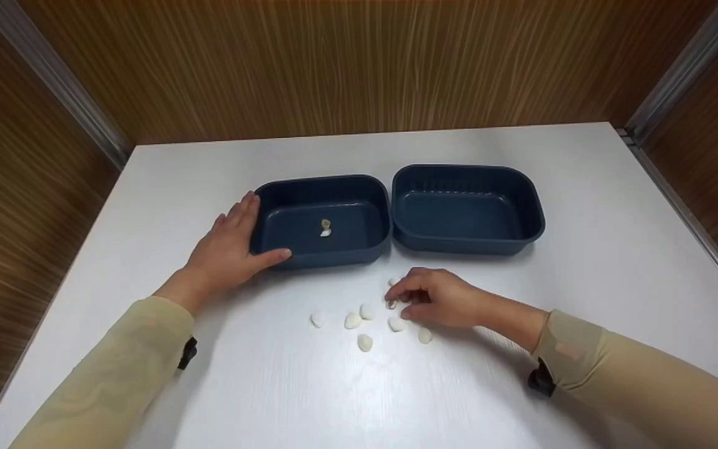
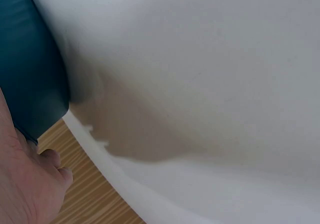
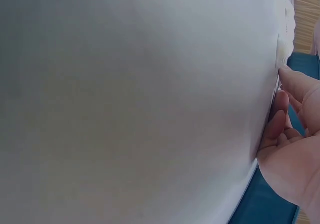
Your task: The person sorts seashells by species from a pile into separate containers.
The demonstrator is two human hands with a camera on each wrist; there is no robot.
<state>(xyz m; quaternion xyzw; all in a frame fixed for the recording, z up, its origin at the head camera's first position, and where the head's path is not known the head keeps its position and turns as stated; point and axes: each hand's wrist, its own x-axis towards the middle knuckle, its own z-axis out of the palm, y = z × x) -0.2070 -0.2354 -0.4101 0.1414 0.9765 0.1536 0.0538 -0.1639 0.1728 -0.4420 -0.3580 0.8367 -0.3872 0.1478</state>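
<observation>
My left hand [image 1: 225, 246] rests against the left end of a dark blue bin [image 1: 321, 257], its fingers along the side and its thumb over the front rim. Inside that bin lie a small brownish piece [image 1: 326, 222] and a white one [image 1: 326, 232]. My right hand [image 1: 443, 298] is low over the table, index fingertip right at a small brown-and-white piece [image 1: 391, 304]; the thumb stands apart from the index finger. Around it lie several white, rounded, shell-like pieces [image 1: 352, 320]. One of them [image 1: 396, 324] is just beside the thumb.
A second dark blue bin [image 1: 468, 244] stands directly right of the first, with nothing in it. Both stand on a white table [image 1: 259, 399]. Wood-grain panels [image 1: 359, 68] rise behind and at both sides.
</observation>
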